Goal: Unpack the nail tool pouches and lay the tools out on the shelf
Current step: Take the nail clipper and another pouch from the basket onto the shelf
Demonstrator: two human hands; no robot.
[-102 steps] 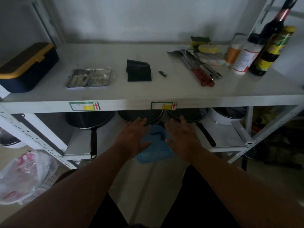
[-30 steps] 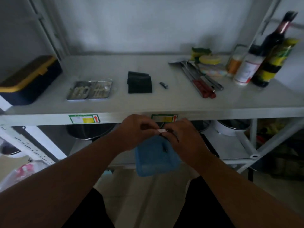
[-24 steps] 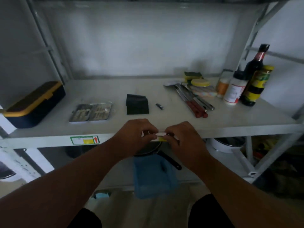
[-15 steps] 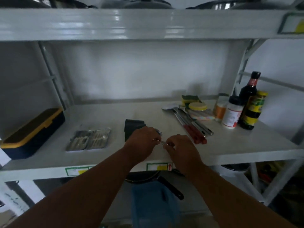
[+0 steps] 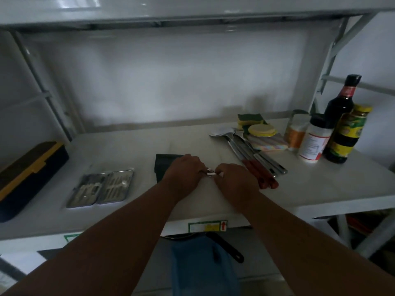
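Both my hands meet over the middle of the white shelf point(image 5: 320, 189). My left hand point(image 5: 183, 176) and my right hand point(image 5: 235, 182) pinch a small shiny metal nail tool point(image 5: 210, 171) between their fingertips, just above the shelf surface. A black pouch point(image 5: 164, 167) lies partly hidden behind my left hand. An open silver case point(image 5: 100, 188) with several metal nail tools lies to the left. A blue pouch point(image 5: 203, 268) lies below the shelf edge, on my lap.
A dark box with a yellow lid point(image 5: 27, 174) stands at the left end. Red-handled utensils point(image 5: 254, 163), sponges point(image 5: 256, 127) and bottles point(image 5: 339, 118) fill the right side. Another shelf point(image 5: 192, 11) hangs overhead. A pan handle point(image 5: 226, 246) sticks out underneath.
My hands rose from the blue pouch below the shelf and carried the small metal tool up over the shelf, stopping beside the black pouch. The blue pouch stayed below.
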